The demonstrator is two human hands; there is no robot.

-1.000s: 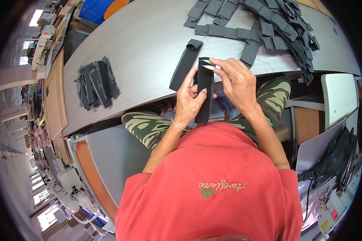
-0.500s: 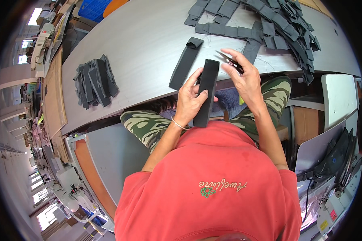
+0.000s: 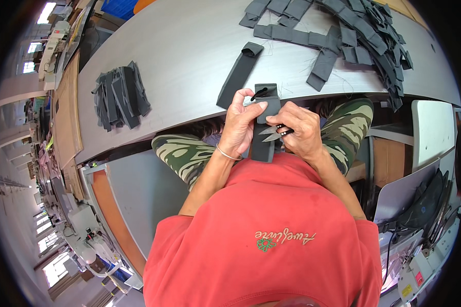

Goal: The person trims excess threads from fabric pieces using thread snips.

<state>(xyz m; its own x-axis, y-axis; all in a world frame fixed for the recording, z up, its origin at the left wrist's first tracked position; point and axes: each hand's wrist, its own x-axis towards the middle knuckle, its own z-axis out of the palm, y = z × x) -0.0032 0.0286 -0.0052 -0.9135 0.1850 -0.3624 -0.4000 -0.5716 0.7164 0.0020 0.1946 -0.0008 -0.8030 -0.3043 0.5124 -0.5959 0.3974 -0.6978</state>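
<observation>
A dark grey fabric strip (image 3: pixel 264 151) runs lengthwise between my hands, close to the table's front edge. My left hand (image 3: pixel 239 126) grips its left side, thumb lying across the face of the cloth. Near the left index fingertip a small black loop-like piece (image 3: pixel 260 93) shows at the strip's far end; its kind is unclear. Closed around thread snips (image 3: pixel 274 134), my right hand (image 3: pixel 303 129) is at the strip's right side. The blades point left over the fabric; whether they touch it cannot be made out.
Another dark strip (image 3: pixel 239 74) with a folded end lies on the pale table (image 3: pixel 179 61) just beyond my left hand. A stack of grey strips (image 3: pixel 122 96) sits to the left. At the far right a large heap of joined grey pieces (image 3: pixel 366 38) hangs over the edge, with loose threads nearby.
My right hand has come down and left to the strip, and the snips' blades now lie over it. The strip has been turned in my left hand, showing a different face.
</observation>
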